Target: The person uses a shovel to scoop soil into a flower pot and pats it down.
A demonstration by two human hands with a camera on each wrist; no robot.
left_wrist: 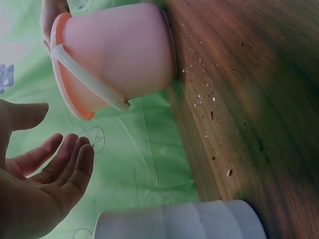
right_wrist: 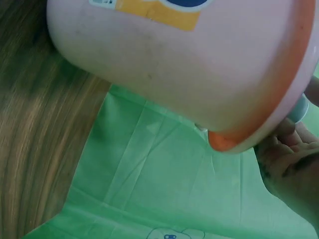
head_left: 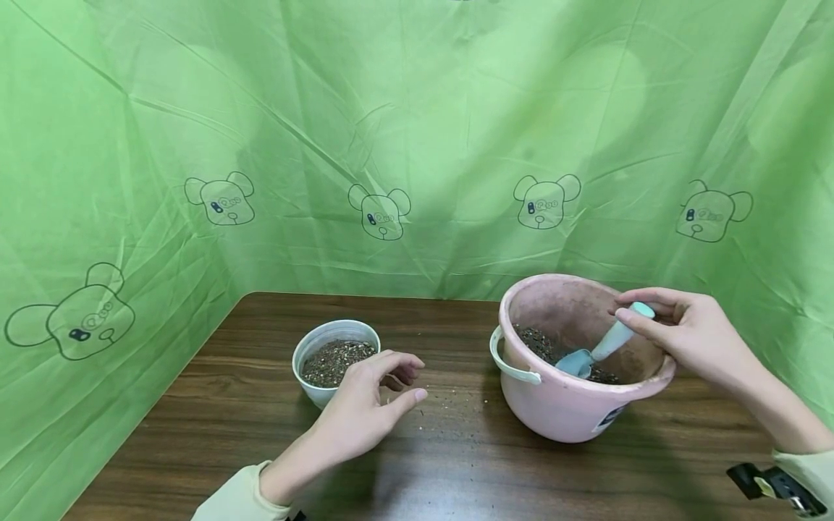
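Observation:
A pale blue hand trowel [head_left: 609, 340] slants in the pink bucket [head_left: 560, 412], its blade down at the dark soil [head_left: 536, 341]. My right hand [head_left: 693, 329] reaches over the bucket's right rim and holds the top of the handle between thumb and fingers. In the right wrist view, the handle end [right_wrist: 300, 109] shows between thumb and fingertips at the rim. My left hand [head_left: 365, 412] hovers with loosely bent fingers and nothing in them, just in front of a white pot [head_left: 317, 393] filled with soil mix [head_left: 335, 362]. In the left wrist view, its thumb and fingers [left_wrist: 75, 169] are apart.
A pale handle [head_left: 515, 369] hangs on the bucket's left side. Soil crumbs [head_left: 456, 398] lie scattered on the brown wooden table [head_left: 443, 470] between pot and bucket. Green cloth [head_left: 417, 108] with printed bear heads surrounds the table at the back and sides.

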